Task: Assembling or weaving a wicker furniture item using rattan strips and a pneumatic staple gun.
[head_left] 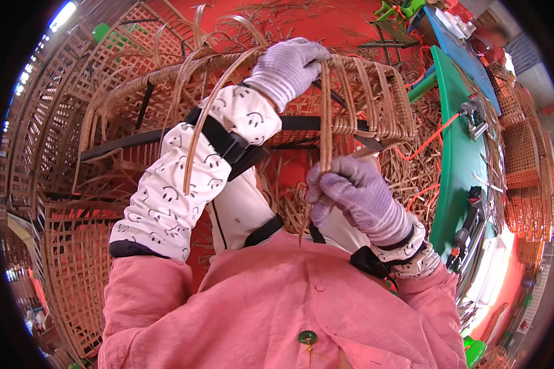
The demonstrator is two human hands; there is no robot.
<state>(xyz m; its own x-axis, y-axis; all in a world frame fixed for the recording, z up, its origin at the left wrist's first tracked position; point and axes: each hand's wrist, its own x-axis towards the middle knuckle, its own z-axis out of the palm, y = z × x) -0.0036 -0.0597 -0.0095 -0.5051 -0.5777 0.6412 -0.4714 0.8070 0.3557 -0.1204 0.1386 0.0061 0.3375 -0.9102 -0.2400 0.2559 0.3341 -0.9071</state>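
Across my lap lies a woven rattan piece (375, 98) on a black metal frame, its rim wrapped with strips. My gloved left hand (289, 67) is closed over the far part of this rim, fingertips curled beyond it. From beside those fingers a flat rattan strip (326, 120) runs straight down toward me. Its lower end is pinched in my gloved right hand (354, 194), with a thin tail hanging below the fingers. Several loose strips (196, 147) arch from the rim over and beside my left forearm. What lies under my left palm is hidden.
A green table (446, 166) on the right carries a metal hand tool (474, 117) and a black power tool (468, 227). Behind it are a blue table (468, 58) and stacked woven pieces (523, 163). More woven panels (74, 264) stand left. Strip scraps (418, 178) and an orange hose (423, 147) lie nearby.
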